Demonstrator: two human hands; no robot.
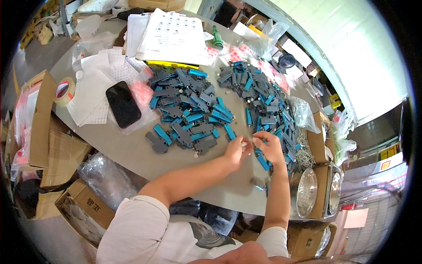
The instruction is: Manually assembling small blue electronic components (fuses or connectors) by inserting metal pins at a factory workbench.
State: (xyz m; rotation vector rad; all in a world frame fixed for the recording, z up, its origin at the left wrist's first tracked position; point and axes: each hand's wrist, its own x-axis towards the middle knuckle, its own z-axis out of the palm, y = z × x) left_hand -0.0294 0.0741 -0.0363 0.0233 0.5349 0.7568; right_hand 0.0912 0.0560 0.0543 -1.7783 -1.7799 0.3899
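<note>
Nearest item, head view: the white T-shirt (132,231) of the person fills the lower edge; both bare forearms extend from it over the grey table (176,159).
Left hand: (236,152) positioned right of the lower end of the left pile; fingers curled in, pinching a small pale piece (244,144).
Right hand: (271,148) positioned over the near left edge of the right pile; thumb and index finger bent toward each other. Whether they meet or pinch anything cannot be told.
Pale piece to right fingertips: the piece lies just to their left, at nearly the same level; the left hand is the nearer, being in contact with it. Its long axis is too small to read.
Left pile: grey-and-blue plastic latch-like parts (187,105), ahead and to the left of the left hand. One blue part (230,132) lies just beyond that hand, its long axis slanting from upper left to lower right.
Right pile: similar parts (263,99), ahead of the right hand and passing beneath it. A blue part (263,162) slants between the right hand and the table's near edge.
Pin heap: thin metal pins (304,159), right of the right forearm.
Hidden: the right palm and the parts beneath the right hand.
Hard to make out: the pale piece's exact kind, and a small dark part (257,181) beside the right forearm.
Cut off: the person's body, at the lower edge.
</note>
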